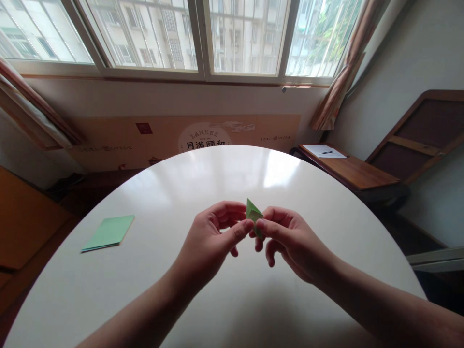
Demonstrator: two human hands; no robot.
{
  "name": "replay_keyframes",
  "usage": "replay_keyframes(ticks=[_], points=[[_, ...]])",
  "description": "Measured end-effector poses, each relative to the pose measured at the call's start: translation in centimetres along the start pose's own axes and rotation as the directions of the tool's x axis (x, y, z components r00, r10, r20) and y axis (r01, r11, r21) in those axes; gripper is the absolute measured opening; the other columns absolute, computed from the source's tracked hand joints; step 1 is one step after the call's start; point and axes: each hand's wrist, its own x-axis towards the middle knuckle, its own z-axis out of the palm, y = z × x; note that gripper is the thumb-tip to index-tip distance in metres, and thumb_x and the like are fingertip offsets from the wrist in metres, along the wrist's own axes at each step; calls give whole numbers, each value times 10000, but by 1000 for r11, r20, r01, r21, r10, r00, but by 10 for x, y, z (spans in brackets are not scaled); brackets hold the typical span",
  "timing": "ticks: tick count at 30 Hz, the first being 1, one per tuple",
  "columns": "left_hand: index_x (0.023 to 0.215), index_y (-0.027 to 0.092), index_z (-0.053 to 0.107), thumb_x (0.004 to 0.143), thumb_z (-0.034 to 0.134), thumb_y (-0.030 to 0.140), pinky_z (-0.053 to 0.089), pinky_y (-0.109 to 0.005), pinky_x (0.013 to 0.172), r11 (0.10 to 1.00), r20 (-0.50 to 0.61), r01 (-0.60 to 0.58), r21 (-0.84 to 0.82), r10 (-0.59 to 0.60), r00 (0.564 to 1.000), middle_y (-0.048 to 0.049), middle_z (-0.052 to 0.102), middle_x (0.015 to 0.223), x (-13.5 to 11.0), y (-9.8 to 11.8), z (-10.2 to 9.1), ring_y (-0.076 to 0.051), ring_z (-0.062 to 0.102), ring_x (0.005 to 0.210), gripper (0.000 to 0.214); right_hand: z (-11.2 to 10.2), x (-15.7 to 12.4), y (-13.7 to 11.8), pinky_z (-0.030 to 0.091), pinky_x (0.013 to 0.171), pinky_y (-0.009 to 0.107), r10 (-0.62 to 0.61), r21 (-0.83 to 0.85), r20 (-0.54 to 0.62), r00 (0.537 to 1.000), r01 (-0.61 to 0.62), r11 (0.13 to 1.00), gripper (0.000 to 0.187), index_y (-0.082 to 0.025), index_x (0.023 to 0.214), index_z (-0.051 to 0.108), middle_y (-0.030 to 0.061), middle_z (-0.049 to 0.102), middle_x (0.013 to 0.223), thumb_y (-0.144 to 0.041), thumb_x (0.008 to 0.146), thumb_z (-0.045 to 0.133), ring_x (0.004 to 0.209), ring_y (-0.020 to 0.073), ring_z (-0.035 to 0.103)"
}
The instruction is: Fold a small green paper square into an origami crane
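Pinching a folded green paper piece [253, 212] between them, the left hand [212, 237] and right hand [290, 239] are both closed on it, thumb against forefinger, above the white table [217, 169]. The piece sits at the fingertips, its point projecting away from the wrists. Risk: uneven thumb pressure could skew or crush a crease, and a slackened pinch could let it drop. A stack of green sheets [108, 233] lies well left of the left hand.
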Motion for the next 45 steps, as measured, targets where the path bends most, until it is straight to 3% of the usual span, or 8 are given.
replay_keyframes(ticks=[5, 11, 18, 30, 35, 45], points=[[885, 142, 771, 810, 757, 219, 485, -149, 429, 999, 38, 17, 38, -19, 999, -4, 672, 660, 0, 4, 2, -96, 561, 554, 108, 2, 0, 0, 473, 405, 151, -25, 9, -12, 1000, 25, 1000, 257, -168, 729, 628, -3, 657, 666, -348, 828, 784, 579, 115, 616], [867, 167, 799, 773, 781, 168, 470, -135, 419, 999, 8, 44, -12, -44, 999, 13, 658, 622, 0, 2, 3, -81, 549, 517, 95, 2, -1, 2, 492, 421, 167, -66, -22, 19, 998, 66, 998, 247, -168, 755, 631, 13, 678, 729, -358, 861, 749, 601, 119, 628], [879, 175, 805, 795, 771, 222, 464, -129, 407, 997, -8, 61, -52, -61, 998, 9, 644, 621, 0, -2, 2, -85, 548, 535, 103, -1, 0, 2, 505, 448, 180, -118, -139, 17, 993, 119, 983, 213, -164, 794, 665, 29, 688, 735, -348, 864, 746, 651, 140, 648], [981, 165, 798, 894, 649, 302, 501, -169, 421, 974, -37, -54, 218, 64, 997, -26, 657, 695, -5, 0, 5, -120, 557, 587, 220, 1, -1, 5, 503, 451, 186, -141, -159, 7, 990, 140, 977, 226, -172, 798, 636, 18, 673, 735, -359, 872, 737, 649, 137, 637], [977, 185, 796, 917, 621, 296, 511, -172, 430, 962, -25, -110, 251, 120, 992, -48, 706, 844, -7, -1, 6, -123, 584, 626, 215, 1, -1, 5, 507, 462, 188, -150, -176, 21, 988, 152, 973, 215, -172, 811, 637, 13, 661, 724, -352, 883, 728, 663, 139, 638], [919, 160, 776, 921, 623, 314, 505, -174, 444, 952, -27, -136, 275, 149, 988, -37, 684, 762, -7, -3, 6, -126, 592, 620, 217, 5, -4, 3, 502, 478, 204, -171, -251, 54, 984, 179, 951, 179, -172, 895, 668, 27, 647, 777, -345, 938, 646, 714, 158, 636]])
